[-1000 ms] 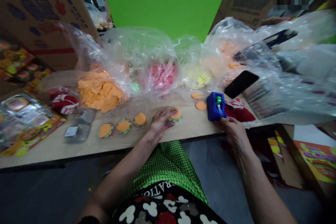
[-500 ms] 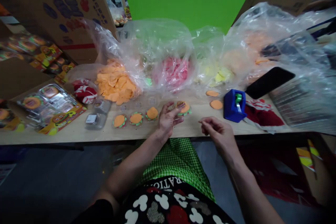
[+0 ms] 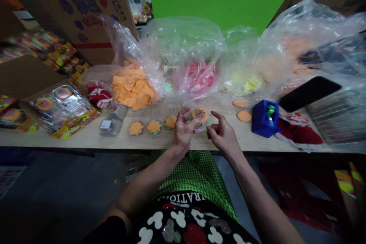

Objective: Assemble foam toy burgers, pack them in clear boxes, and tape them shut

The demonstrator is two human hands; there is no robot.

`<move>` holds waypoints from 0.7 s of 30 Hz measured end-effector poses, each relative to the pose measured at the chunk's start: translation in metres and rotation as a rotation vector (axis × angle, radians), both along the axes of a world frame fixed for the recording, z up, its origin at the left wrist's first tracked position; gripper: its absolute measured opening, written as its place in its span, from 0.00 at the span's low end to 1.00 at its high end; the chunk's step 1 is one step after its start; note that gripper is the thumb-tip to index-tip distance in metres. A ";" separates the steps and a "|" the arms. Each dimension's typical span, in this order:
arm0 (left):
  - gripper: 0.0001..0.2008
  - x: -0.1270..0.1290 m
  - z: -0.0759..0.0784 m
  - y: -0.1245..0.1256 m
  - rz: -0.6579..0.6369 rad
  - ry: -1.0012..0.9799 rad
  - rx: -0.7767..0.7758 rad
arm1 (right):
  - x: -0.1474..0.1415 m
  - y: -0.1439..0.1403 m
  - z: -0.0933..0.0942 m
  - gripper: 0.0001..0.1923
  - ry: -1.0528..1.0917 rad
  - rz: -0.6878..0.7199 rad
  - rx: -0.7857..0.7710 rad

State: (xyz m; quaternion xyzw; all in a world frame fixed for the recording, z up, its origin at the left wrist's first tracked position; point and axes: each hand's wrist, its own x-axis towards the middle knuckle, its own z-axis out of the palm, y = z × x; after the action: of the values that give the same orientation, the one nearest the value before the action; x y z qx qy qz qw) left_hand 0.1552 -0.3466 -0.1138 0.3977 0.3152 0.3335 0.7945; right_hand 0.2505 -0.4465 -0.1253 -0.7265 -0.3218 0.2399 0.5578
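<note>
My left hand is closed around a clear plastic case with a gummy burger inside, and a printed label shows on its top. My right hand is at the case's right edge, its index finger stretched out and apart from the curled thumb side. Whether a fingertip presses on the case I cannot tell. Left of my left hand lie several open cases with gummy burgers topped by orange discs. Two loose orange discs lie to the right, beside a blue tape dispenser.
Behind stand plastic bags with orange discs, pink pieces and yellow pieces. On the left is a display box of packed burgers near small clear containers. A black phone-like slab leans at the right.
My right hand has moved left, up to the case, and its pinched fingers have parted. My left hand still holds the case, now tilted more to the camera. The view has shifted slightly.
</note>
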 end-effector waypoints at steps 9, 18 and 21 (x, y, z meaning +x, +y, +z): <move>0.31 -0.005 0.010 -0.002 0.078 -0.054 0.048 | 0.004 0.007 -0.003 0.35 0.182 0.091 -0.013; 0.09 -0.021 0.022 0.016 -0.306 -0.155 -0.549 | -0.008 0.006 0.008 0.33 -0.489 0.014 0.054; 0.07 -0.024 0.025 0.011 -0.293 -0.193 -0.624 | -0.009 0.007 0.008 0.31 -0.640 -0.023 0.035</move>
State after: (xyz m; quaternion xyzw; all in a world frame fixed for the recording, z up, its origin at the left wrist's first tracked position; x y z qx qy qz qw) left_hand 0.1308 -0.3359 -0.0887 0.1435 0.2652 0.1397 0.9431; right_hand 0.2418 -0.4400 -0.1176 -0.7590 -0.4766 -0.0128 0.4434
